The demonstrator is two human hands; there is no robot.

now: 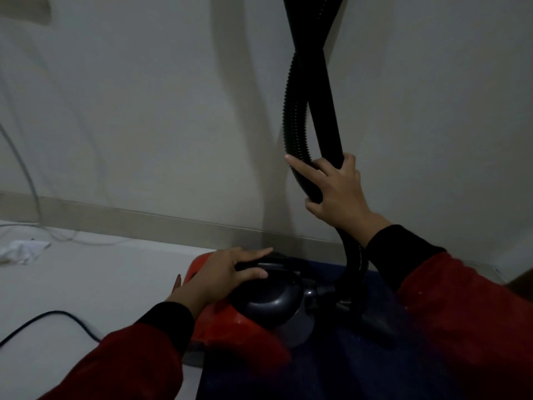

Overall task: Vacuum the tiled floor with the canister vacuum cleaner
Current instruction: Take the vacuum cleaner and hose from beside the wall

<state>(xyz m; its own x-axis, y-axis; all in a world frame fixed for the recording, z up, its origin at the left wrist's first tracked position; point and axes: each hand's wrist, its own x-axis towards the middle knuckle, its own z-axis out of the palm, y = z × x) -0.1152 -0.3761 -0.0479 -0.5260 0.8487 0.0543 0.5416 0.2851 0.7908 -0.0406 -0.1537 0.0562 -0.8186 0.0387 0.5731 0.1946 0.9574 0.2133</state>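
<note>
Right hand (337,192) around hose (294,119)

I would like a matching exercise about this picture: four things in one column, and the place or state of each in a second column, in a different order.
Things:
1. hose
2. left hand
3. black cable
4. crumpled paper

Places or states:
A. lies on the floor at the far left, near the wall
B. held up by the right hand
C. runs over the floor at the lower left
D. grips the dark handle of the red vacuum

Pairs: 1-B, 2-D, 3-C, 4-A
</note>
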